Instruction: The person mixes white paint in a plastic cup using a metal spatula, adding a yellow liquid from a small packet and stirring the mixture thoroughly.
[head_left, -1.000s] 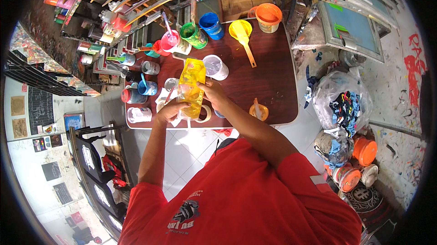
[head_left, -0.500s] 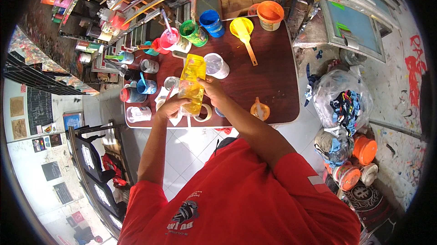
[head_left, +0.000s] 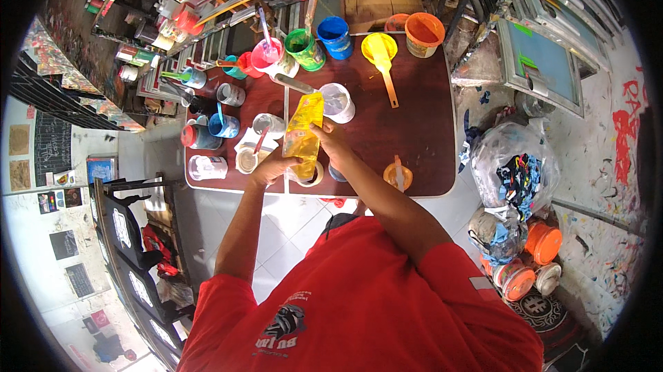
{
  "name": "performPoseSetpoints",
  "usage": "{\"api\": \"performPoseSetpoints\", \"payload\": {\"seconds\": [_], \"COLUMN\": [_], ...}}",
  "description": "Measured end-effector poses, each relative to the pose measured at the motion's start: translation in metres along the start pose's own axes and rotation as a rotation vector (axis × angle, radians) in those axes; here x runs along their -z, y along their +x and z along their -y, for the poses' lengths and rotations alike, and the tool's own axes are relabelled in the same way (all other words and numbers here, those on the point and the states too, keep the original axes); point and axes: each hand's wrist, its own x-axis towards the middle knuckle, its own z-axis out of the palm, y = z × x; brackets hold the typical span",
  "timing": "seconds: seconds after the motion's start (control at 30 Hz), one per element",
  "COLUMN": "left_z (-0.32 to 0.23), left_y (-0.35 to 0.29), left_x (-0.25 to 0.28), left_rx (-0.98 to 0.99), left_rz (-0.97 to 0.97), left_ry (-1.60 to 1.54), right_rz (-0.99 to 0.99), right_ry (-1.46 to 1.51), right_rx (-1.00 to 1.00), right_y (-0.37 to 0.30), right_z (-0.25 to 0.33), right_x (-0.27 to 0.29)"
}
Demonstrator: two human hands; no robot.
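A clear-and-yellow plastic pouch [head_left: 304, 130] is between my hands, tilted over the near middle of the dark red table [head_left: 407, 123]. My left hand [head_left: 275, 166] grips its lower left end. My right hand [head_left: 331, 142] is closed on its right edge, with the thumb on top. Just beyond the pouch stands a white tub [head_left: 337, 104] with pale paint inside; a spatula [head_left: 293, 84] with a dark grip lies beside it. A tape roll [head_left: 316, 176] is partly hidden below the pouch. A small cup [head_left: 247, 159] sits near my left hand.
Paint tubs line the far side: pink [head_left: 268, 54], green [head_left: 304, 49], blue [head_left: 335, 37], yellow [head_left: 376, 47] and orange [head_left: 423, 35]. An orange lid-like dish [head_left: 398, 177] is at the near right. Left are several jars [head_left: 207, 167]. A rag-filled bag [head_left: 518, 165] stands right of the table.
The pouch has turned slightly and now looks narrower, with both hands still on it. The whole view has shifted a little, and more of the small cup by my left hand shows.
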Motion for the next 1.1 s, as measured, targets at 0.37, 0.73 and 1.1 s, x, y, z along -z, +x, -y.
{"api": "performPoseSetpoints", "payload": {"seconds": [0.37, 0.73, 1.1], "left_z": [0.044, 0.072, 0.128], "left_y": [0.033, 0.072, 0.020], "left_x": [-0.054, -0.144, -0.075], "left_rx": [-0.531, -0.853, -0.399], "left_rz": [-0.281, -0.329, -0.486], "left_ry": [0.462, 0.557, 0.445], "right_rz": [-0.262, -0.198, -0.221], "right_ry": [-0.395, -1.352, -1.233], "right_rx": [0.245, 0.217, 0.343], "right_y": [-0.029, -0.121, -0.080], "right_z": [0.020, 0.160, 0.162], "right_x": [0.002, 0.027, 0.118]}}
